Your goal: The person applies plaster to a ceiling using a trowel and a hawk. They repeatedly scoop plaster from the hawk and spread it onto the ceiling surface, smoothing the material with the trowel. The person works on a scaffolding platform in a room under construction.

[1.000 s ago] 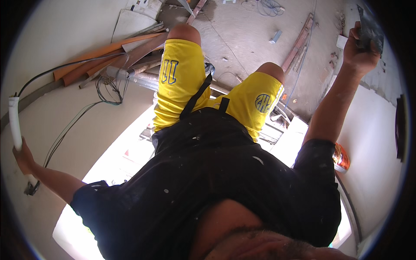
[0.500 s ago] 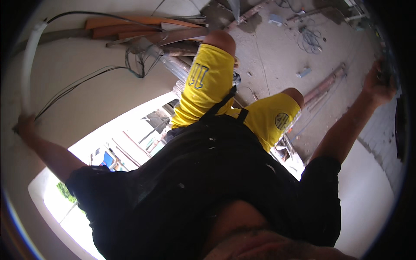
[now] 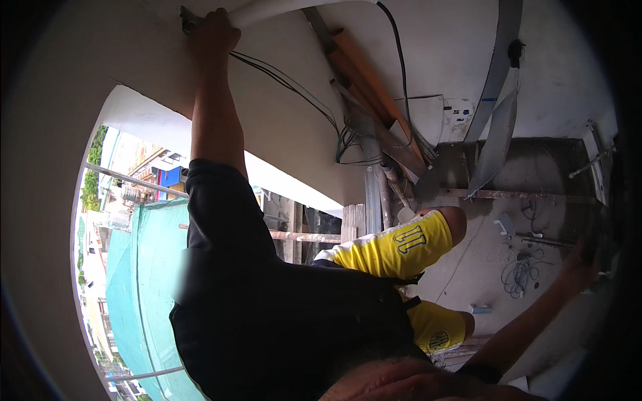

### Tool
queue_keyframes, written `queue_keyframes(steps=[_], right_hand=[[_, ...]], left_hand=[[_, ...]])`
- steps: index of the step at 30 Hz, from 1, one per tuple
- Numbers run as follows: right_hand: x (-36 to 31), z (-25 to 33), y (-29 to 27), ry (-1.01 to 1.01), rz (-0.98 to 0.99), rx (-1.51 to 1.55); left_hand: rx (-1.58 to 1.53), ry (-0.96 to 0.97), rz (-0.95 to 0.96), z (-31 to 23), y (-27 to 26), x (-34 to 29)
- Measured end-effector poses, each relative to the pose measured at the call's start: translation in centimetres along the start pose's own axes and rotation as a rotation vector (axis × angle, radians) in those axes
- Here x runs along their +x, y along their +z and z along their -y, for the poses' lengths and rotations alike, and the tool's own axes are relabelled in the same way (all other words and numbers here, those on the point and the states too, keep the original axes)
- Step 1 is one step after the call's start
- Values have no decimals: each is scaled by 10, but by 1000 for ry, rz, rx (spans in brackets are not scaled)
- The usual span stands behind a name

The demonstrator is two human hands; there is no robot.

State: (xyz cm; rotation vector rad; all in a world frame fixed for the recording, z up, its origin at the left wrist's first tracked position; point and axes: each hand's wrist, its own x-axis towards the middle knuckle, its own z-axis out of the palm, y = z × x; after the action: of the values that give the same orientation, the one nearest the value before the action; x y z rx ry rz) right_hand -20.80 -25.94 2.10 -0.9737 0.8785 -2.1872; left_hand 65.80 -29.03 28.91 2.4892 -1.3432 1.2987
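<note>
High on the wall, my left hand [image 3: 212, 39] is closed around the end of a white flexible tube [image 3: 277, 8], beside a small dark opening [image 3: 190, 20] in the wall. Thin black and green cables [image 3: 287, 81] run from near that hand down to a loose bundle. At the far right, my right hand [image 3: 580, 269] looks closed at the dim rim of the picture. Whatever it grips is too dark to make out.
Orange and grey boards [image 3: 374, 80] lean in the corner. A thin metal sheet [image 3: 495, 140] hangs from the wall. Coiled wire [image 3: 520, 273] and debris lie on the floor. To the left, a window opening shows green netting [image 3: 150, 267] outside.
My view has swung left, bringing the window and my left hand further into the picture. The left hand stays at the tube's end. My right hand now appears lower, near the rim.
</note>
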Motion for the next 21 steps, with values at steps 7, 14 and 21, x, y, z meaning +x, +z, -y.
queue_keyframes(steps=[7,14,21], right_hand=[[40,-55,179,-45,171,-275],[-30,-19,346,334,308,374],[-45,-29,459,416,528,481]], left_hand=[[-27,5,78,-16,-34,-5],[-636,183,-417,-7,-126,-129],[-682,-879,-716,186,-85,-231]])
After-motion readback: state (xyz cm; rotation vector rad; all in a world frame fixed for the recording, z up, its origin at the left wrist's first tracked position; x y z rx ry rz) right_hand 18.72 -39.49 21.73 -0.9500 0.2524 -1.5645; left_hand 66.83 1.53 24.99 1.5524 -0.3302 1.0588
